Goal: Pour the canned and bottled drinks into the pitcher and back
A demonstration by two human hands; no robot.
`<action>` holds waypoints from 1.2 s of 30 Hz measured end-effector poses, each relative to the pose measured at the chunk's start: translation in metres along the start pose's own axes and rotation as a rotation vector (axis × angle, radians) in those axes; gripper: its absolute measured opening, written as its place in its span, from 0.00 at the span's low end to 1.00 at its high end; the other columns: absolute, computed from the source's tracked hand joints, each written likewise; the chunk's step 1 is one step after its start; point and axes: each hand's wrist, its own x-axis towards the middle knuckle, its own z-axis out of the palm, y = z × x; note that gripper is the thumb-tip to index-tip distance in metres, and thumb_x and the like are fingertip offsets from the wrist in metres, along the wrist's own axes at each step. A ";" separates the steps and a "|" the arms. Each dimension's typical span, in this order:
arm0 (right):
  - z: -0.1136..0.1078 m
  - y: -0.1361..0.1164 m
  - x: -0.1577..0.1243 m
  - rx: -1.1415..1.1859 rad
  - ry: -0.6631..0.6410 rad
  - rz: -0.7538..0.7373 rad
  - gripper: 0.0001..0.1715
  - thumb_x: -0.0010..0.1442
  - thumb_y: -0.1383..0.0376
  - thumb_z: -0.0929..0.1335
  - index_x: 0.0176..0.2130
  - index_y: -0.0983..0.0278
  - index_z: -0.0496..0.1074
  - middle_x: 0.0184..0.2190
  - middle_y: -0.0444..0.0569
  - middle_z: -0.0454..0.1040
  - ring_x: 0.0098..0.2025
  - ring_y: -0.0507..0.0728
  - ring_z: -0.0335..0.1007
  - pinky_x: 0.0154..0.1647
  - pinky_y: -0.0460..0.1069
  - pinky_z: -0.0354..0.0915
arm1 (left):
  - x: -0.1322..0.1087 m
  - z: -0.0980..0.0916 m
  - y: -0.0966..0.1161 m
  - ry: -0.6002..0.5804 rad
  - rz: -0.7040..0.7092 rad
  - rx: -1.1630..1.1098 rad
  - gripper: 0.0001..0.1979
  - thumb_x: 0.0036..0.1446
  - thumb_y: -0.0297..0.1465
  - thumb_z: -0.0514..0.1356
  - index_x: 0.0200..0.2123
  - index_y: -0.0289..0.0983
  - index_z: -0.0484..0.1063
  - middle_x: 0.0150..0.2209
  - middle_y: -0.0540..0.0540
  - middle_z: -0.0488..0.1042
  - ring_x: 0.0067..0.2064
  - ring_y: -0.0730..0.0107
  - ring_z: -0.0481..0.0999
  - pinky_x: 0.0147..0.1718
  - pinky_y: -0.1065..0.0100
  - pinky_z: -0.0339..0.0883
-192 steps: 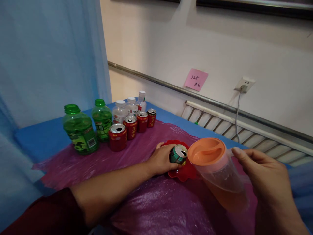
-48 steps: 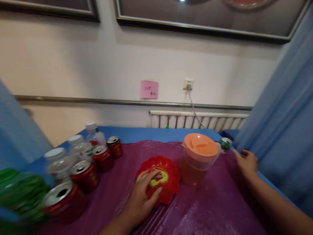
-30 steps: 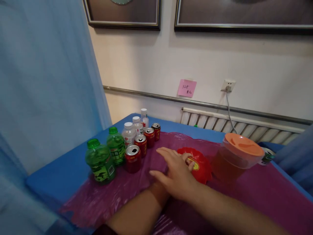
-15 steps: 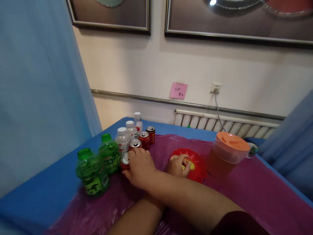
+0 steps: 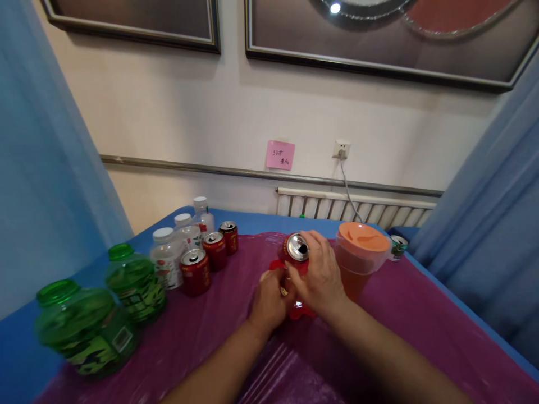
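Note:
My right hand (image 5: 320, 276) is closed around a red drink can (image 5: 296, 251) and holds it above the red scalloped dish (image 5: 300, 311). My left hand (image 5: 270, 299) rests on that dish with its fingers curled at the dish's near rim. Both hands hide most of the dish. Just right of them stands a clear pitcher (image 5: 361, 260) with an orange lid and orange drink inside. A green can (image 5: 398, 247) sits behind the pitcher at the table's far right edge.
Three red cans (image 5: 196, 271) stand in a row at the left, with white-capped bottles (image 5: 166, 258) behind and two green bottles (image 5: 135, 283) nearer me. A purple plastic sheet (image 5: 391, 325) covers the blue table. Blue curtains hang on both sides; a radiator runs along the wall.
My right hand took the nearest red can from the row at the left and carried it right, over the red dish. My left hand stayed on the dish.

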 end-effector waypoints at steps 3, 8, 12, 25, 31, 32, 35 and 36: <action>-0.005 0.027 -0.020 -0.002 -0.026 0.055 0.38 0.63 0.62 0.68 0.67 0.65 0.53 0.59 0.63 0.65 0.64 0.68 0.60 0.62 0.66 0.63 | 0.000 0.000 -0.001 0.115 -0.008 0.114 0.07 0.56 0.36 0.62 0.37 0.40 0.70 0.32 0.48 0.76 0.37 0.59 0.77 0.41 0.58 0.68; -0.004 0.038 -0.038 0.138 -0.060 0.186 0.38 0.60 0.60 0.71 0.64 0.64 0.58 0.56 0.60 0.69 0.59 0.65 0.66 0.60 0.62 0.66 | 0.001 0.001 -0.004 0.116 0.100 0.114 0.28 0.53 0.40 0.66 0.56 0.40 0.67 0.54 0.39 0.74 0.56 0.49 0.72 0.57 0.48 0.64; -0.001 0.040 -0.046 0.217 -0.067 0.177 0.40 0.59 0.58 0.73 0.64 0.62 0.57 0.57 0.59 0.70 0.59 0.65 0.67 0.61 0.63 0.66 | 0.003 0.001 -0.003 -0.026 0.132 0.080 0.28 0.56 0.44 0.65 0.58 0.42 0.67 0.55 0.40 0.75 0.57 0.49 0.72 0.57 0.48 0.65; -0.088 0.061 -0.010 0.307 0.405 0.168 0.20 0.64 0.61 0.68 0.55 0.61 0.69 0.54 0.56 0.67 0.58 0.65 0.66 0.58 0.65 0.64 | 0.005 0.003 -0.002 0.004 -0.076 0.038 0.31 0.48 0.42 0.70 0.55 0.39 0.71 0.54 0.39 0.77 0.54 0.48 0.77 0.55 0.47 0.68; -0.098 0.143 0.045 0.393 0.838 0.535 0.18 0.58 0.57 0.69 0.46 0.61 0.69 0.45 0.47 0.71 0.43 0.55 0.71 0.50 0.55 0.69 | 0.009 0.006 -0.004 -0.041 -0.114 -0.005 0.33 0.48 0.44 0.69 0.56 0.38 0.70 0.55 0.38 0.78 0.55 0.47 0.77 0.56 0.48 0.69; -0.096 0.152 0.046 0.412 0.867 0.581 0.17 0.56 0.58 0.70 0.45 0.61 0.69 0.44 0.46 0.71 0.42 0.54 0.71 0.49 0.54 0.70 | 0.009 0.006 -0.004 -0.043 -0.114 -0.003 0.34 0.48 0.45 0.69 0.56 0.38 0.70 0.55 0.38 0.78 0.55 0.47 0.77 0.55 0.47 0.69; -0.090 0.170 0.041 0.453 0.866 0.608 0.18 0.51 0.59 0.71 0.42 0.61 0.69 0.41 0.46 0.72 0.41 0.54 0.72 0.47 0.53 0.70 | 0.010 0.004 -0.004 -0.039 -0.120 0.012 0.36 0.49 0.46 0.69 0.58 0.37 0.69 0.57 0.37 0.76 0.56 0.46 0.77 0.56 0.47 0.69; -0.089 0.175 0.037 0.455 0.845 0.600 0.18 0.50 0.60 0.71 0.41 0.61 0.70 0.40 0.46 0.72 0.40 0.54 0.72 0.46 0.53 0.70 | 0.010 0.003 -0.004 -0.038 -0.120 0.013 0.37 0.49 0.46 0.69 0.60 0.37 0.68 0.58 0.37 0.76 0.57 0.46 0.76 0.57 0.47 0.68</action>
